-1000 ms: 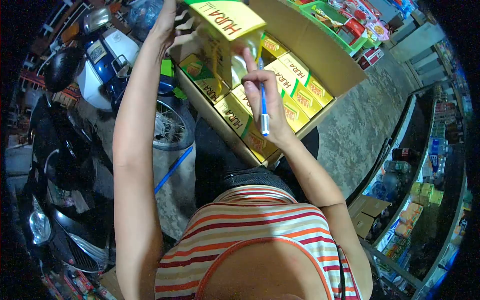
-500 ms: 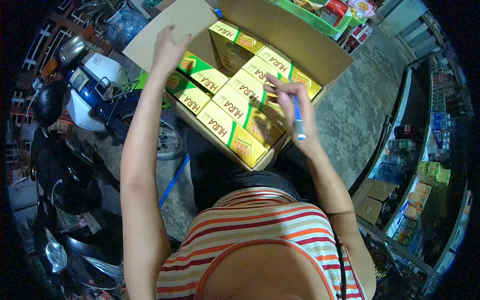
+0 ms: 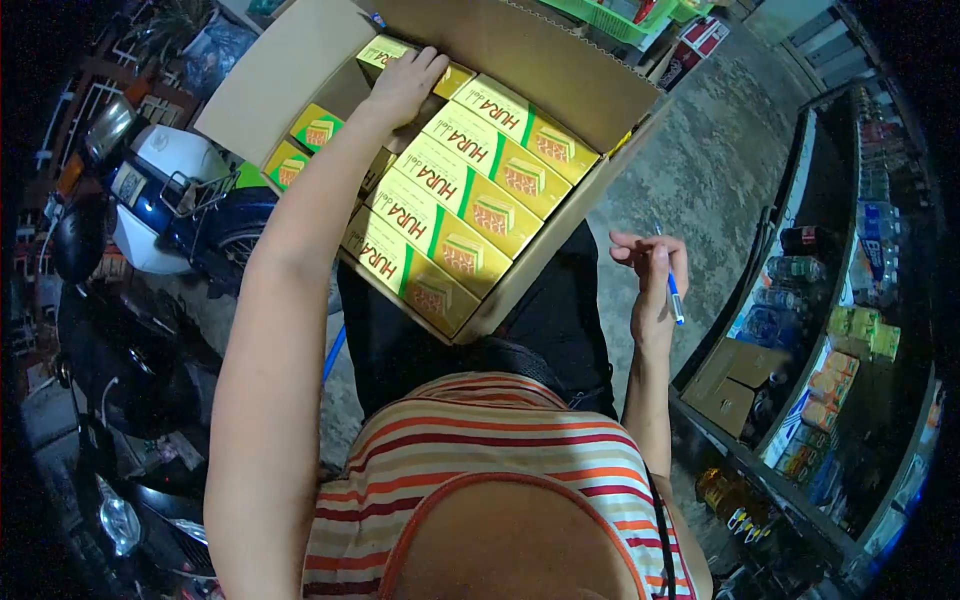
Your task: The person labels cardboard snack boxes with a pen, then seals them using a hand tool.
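Observation:
An open cardboard carton (image 3: 570, 50) holds several yellow-and-green Hura cake boxes (image 3: 462, 205), most of them in a row along its right side. My left hand (image 3: 408, 88) reaches in at the back, its fingers bent over a cake box (image 3: 455, 80) there; the thumb is hidden. Below that hand is a dark gap between the boxes. Two more cake boxes (image 3: 318, 128) show at the carton's left side, partly covered by my left forearm. Off to the right of the carton, my right hand (image 3: 655, 285) is closed around a blue-and-white pen (image 3: 674, 295).
Parked motorbikes (image 3: 165, 190) stand on the left. A shelf with bottles and packs (image 3: 830, 300) runs along the right. Behind the carton is a green basket (image 3: 600, 18) with goods. The floor (image 3: 690, 150) is concrete.
My left hand has gone from the carton's left flap to the cake box at the back. My right hand, with the pen, has moved away from the boxes to the right. The carton appears further left.

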The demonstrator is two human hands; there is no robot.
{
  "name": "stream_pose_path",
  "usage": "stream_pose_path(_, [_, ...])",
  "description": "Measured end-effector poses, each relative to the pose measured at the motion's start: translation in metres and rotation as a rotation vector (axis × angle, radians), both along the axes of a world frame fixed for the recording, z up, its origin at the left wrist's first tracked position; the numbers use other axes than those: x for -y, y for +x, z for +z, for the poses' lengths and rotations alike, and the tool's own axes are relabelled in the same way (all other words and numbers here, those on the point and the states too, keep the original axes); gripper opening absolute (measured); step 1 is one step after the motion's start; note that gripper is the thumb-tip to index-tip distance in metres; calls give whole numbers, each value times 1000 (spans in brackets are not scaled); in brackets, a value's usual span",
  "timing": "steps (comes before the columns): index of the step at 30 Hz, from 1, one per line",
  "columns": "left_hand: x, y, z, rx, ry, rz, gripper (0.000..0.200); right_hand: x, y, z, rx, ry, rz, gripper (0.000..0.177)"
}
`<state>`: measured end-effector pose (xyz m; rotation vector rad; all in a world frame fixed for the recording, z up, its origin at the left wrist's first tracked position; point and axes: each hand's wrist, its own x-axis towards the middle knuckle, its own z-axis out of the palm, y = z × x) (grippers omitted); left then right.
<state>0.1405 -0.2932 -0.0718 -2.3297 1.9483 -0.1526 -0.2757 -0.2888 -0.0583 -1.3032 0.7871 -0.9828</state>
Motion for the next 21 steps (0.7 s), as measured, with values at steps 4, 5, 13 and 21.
stream_pose_path(4, [26,20,3,144,68,-91,70,5,2,-2,-7,-11,14,29])
stream_pose_path(5, [30,22,10,181,116,-151,70,4,3,-1,0,-14,22,29])
stream_pose_path(13, [30,52,48,151,219,-254,75,4,6,-11,-57,44,27,28])
stream_pose_path(21, [21,53,158,122,205,-426,63,24,35,-13,14,3,109,40])
